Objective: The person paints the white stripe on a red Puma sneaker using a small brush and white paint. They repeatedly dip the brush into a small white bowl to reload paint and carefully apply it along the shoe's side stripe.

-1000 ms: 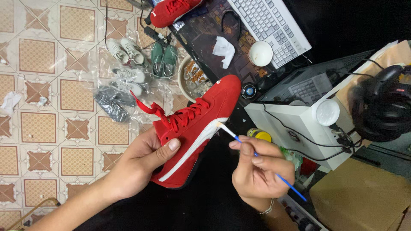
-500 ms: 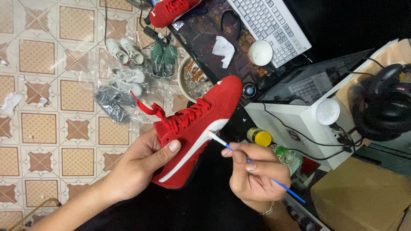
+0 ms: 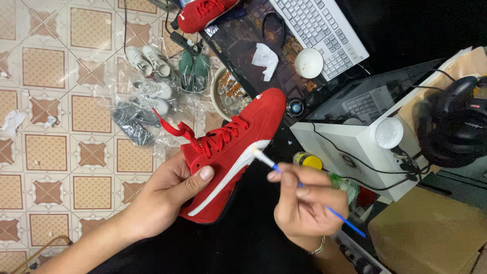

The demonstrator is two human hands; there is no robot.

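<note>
Left hand (image 3: pixel 165 195) grips the red shoe (image 3: pixel 231 152) mid-air above the lap, thumb on its side. Right hand (image 3: pixel 304 203) pinches a thin brush (image 3: pixel 299 185), tip touching the white stripe. Shoe looks light, soft suede: best held at the heel.

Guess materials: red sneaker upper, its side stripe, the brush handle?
Red sneaker upper: looks like suede, matte and napped with no shine. White side stripe: smoother, maybe leather or paint; can't tell which. Paintbrush handle: glossy blue, thin, probably plastic or lacquered wood.
</note>
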